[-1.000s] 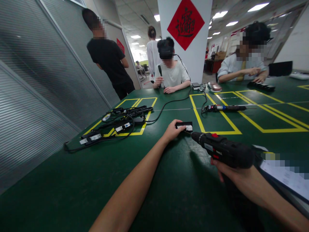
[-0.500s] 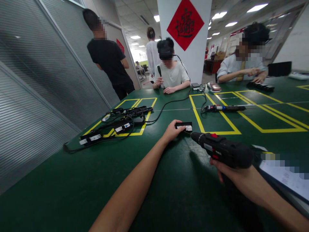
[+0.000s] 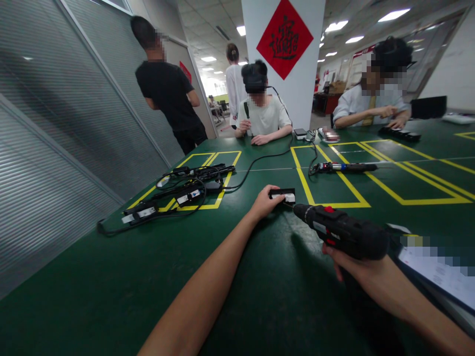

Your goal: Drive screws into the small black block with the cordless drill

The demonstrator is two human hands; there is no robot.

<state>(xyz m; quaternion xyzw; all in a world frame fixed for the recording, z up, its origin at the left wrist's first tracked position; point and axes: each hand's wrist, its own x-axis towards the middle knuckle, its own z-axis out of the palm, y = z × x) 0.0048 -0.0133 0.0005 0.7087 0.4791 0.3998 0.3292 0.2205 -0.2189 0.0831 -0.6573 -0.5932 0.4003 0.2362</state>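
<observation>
My left hand (image 3: 265,202) grips the near left end of a small black box with a white label (image 3: 289,197), lying on the green table. Its thumb rests on the near face and the fingers lie behind, partly hidden. In my right hand (image 3: 358,269) is a black and red cordless drill (image 3: 343,230), held by its handle. The drill points left, and its thin bit reaches toward the near side of the box. Whether the tip touches the box I cannot tell.
Black boxes with white labels and tangled cables (image 3: 191,185) lie at the left. A slim corded tool (image 3: 347,167) lies beyond the drill, within yellow tape outlines. Papers (image 3: 434,262) are at the right. Two people in headsets sit across the table (image 3: 148,277); others stand behind.
Almost nothing differs. The view has shifted very slightly; both hands, the box and the drill keep the same arrangement.
</observation>
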